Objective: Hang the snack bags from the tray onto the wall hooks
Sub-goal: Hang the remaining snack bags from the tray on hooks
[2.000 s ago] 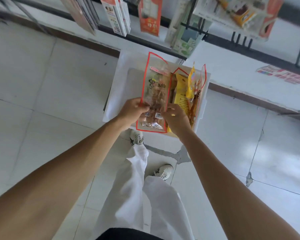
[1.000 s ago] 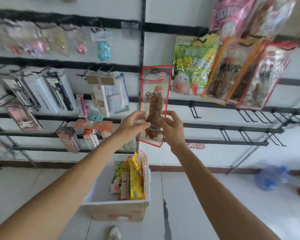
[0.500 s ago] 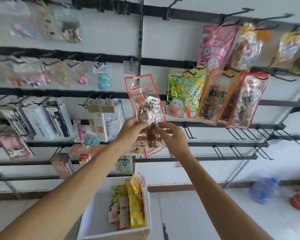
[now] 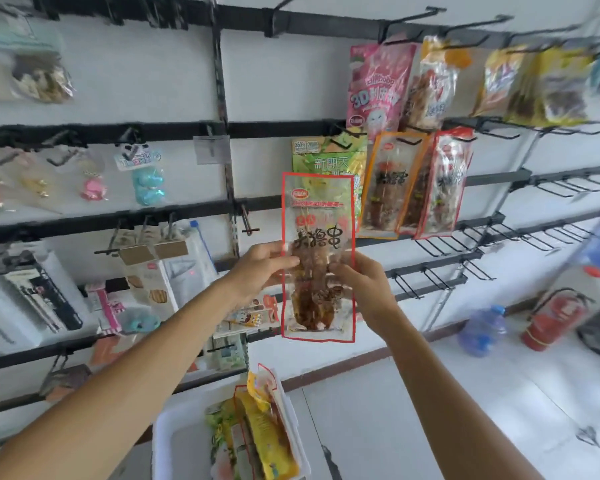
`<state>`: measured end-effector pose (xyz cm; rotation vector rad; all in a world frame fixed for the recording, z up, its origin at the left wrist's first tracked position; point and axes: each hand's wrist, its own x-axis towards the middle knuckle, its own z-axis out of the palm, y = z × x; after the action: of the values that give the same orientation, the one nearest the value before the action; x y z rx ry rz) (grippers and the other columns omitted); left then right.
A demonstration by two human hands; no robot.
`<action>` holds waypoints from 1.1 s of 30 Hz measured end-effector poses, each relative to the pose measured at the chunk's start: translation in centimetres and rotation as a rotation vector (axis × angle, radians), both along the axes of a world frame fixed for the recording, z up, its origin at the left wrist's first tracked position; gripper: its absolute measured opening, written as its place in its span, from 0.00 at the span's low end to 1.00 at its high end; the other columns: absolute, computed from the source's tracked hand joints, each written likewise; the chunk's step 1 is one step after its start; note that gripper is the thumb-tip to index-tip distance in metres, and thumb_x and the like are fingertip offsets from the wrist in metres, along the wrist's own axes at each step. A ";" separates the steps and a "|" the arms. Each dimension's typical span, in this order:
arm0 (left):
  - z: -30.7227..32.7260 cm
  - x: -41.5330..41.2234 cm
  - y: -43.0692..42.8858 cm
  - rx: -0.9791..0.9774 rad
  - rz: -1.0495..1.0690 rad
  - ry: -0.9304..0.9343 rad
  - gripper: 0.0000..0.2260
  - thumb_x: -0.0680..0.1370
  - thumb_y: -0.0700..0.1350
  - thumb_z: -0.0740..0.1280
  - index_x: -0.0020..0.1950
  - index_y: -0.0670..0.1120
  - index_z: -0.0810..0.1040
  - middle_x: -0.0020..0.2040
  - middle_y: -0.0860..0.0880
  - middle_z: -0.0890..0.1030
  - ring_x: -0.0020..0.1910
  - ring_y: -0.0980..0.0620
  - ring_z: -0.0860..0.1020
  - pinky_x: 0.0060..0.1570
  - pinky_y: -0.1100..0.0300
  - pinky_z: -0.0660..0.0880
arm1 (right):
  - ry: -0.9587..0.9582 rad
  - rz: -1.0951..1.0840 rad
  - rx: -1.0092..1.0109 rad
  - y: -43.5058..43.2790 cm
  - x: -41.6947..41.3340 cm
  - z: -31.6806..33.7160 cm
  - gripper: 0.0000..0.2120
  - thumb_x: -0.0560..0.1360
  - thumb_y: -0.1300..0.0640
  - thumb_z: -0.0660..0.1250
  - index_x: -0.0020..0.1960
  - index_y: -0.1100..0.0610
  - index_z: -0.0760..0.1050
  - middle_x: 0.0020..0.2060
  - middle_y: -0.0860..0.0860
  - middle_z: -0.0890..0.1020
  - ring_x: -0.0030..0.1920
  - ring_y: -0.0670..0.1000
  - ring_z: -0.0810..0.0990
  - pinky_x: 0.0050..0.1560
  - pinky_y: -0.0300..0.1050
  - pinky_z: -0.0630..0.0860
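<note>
We held the red-bordered skewer snack bag [image 4: 317, 258] upright before the wall rack, well above the tray [image 4: 174, 434], left hand [image 4: 260, 268] and right hand [image 4: 364, 289] each pinching one side edge, and we judged the next move to be raising its top onto a free wall hook [image 4: 430, 247].

**Glossy film, matt black metal**

The snack bag [image 4: 317, 258] is showing clear, glossy plastic film with a red printed border, and it is crinkling and catching light. The wall hooks [image 4: 444, 245] are looking like matt black metal wire. The tray [image 4: 174, 445] is appearing as smooth white plastic. The floor tiles [image 4: 499, 410] are gleaming, pale and smooth.
</note>
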<state>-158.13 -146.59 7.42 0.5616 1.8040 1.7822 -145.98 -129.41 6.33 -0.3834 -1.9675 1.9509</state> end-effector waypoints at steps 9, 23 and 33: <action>3.8 2.5 11.7 0.111 -0.116 0.203 0.17 0.72 0.47 0.74 0.59 0.45 0.80 0.55 0.46 0.85 0.57 0.46 0.82 0.64 0.43 0.74 | -0.067 -0.250 0.080 8.3 7.5 -3.7 0.07 0.76 0.68 0.67 0.45 0.58 0.79 0.41 0.58 0.82 0.43 0.57 0.82 0.45 0.48 0.80; 7.4 10.3 29.4 -0.021 -0.145 0.500 0.05 0.75 0.42 0.74 0.50 0.44 0.85 0.46 0.46 0.86 0.47 0.49 0.84 0.50 0.58 0.80 | 0.040 -0.235 0.108 23.9 14.6 0.5 0.02 0.78 0.62 0.69 0.51 0.60 0.78 0.45 0.57 0.86 0.46 0.53 0.85 0.50 0.47 0.81; 8.8 11.5 35.0 -0.048 -0.109 0.566 0.02 0.75 0.39 0.74 0.46 0.46 0.84 0.41 0.48 0.84 0.42 0.53 0.83 0.47 0.62 0.79 | 0.076 -0.233 0.628 31.4 11.6 9.0 0.10 0.76 0.54 0.72 0.57 0.48 0.78 0.47 0.43 0.83 0.44 0.35 0.80 0.41 0.33 0.73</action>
<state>-146.59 -111.62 16.27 1.2143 2.1164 1.6011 -134.38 -97.99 15.30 -0.3392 -2.2312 1.1115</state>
